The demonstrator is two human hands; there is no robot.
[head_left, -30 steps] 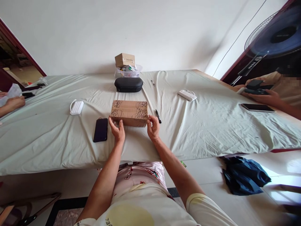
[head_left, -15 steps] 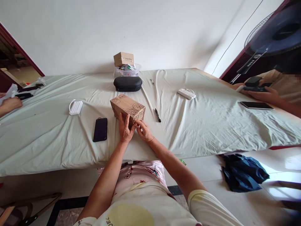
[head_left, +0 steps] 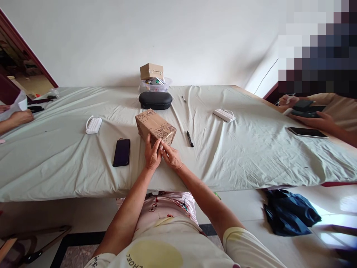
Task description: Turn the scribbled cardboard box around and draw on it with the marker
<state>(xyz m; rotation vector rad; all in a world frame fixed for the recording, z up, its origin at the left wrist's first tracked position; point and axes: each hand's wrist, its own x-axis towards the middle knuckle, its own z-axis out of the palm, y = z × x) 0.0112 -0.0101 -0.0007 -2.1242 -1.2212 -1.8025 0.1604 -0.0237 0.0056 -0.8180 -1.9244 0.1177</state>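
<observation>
A brown cardboard box point(head_left: 155, 125) with black scribbled drawings sits skewed on the pale green cloth-covered table point(head_left: 237, 149), one corner pointing at me. My left hand point(head_left: 152, 155) lies against its near end, fingers up along the face. Pressed beside it, my right hand point(head_left: 172, 158) pinches at the box's near corner with its fingertips. A black marker pen point(head_left: 190, 138) lies just right of the box, and a black phone point(head_left: 122, 152) lies to its left.
A black oval case point(head_left: 155, 100), a clear tub point(head_left: 155, 85) with a small taped box point(head_left: 151, 71) on it stand behind. White gadgets point(head_left: 93, 124) point(head_left: 224, 114) flank them. Other people's hands point(head_left: 19, 117) point(head_left: 320, 120) work at both table ends. A dark cloth point(head_left: 288, 212) lies on the floor.
The box has been turned from lying square to me to sitting at an angle. Both hands moved from its two ends to meet at the near corner.
</observation>
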